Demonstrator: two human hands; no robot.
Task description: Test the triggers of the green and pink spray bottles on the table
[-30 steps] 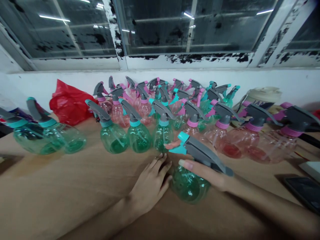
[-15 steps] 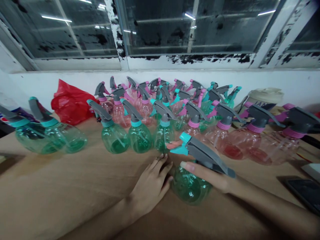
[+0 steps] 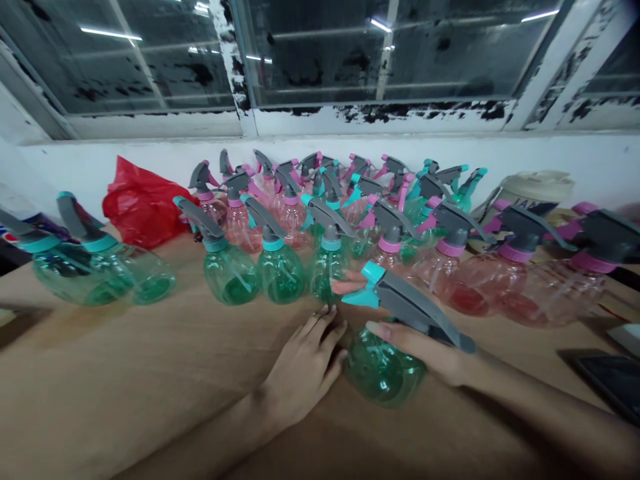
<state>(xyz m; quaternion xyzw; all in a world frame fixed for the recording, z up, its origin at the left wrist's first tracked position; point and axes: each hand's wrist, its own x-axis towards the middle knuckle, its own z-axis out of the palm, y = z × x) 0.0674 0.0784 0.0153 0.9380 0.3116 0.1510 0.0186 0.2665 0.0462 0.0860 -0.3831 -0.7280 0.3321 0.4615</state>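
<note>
Head view: hardly any change from the earlier frame. Your camera view has shifted a touch, and slightly more of your right fingertips shows beyond the nozzle (image 3: 373, 272). The green spray bottle (image 3: 384, 377) hasn't visibly moved on the worktop (image 3: 150, 380).

Its nozzle points left, toward the red bag's (image 3: 143, 207) side. The grey lever (image 3: 445, 327) slopes back down to the right, over your hand. Long axis is roughly upright, top leaning right as seen; can't tell if the base sits flat.

Position: right of the red bag and much nearer you. Your right hand (image 3: 435, 353) is closed round it below the head, thumb on the near side; the neck is hidden. Your left hand (image 3: 303, 360) is released, palm down on the worktop, between bag and bottle left to right; thumb contact with the bottle unclear.

Right of the bag: three green bottles (image 3: 281, 273), then pink bottles (image 3: 470, 290), then a phone (image 3: 613, 380), nearer you.
</note>
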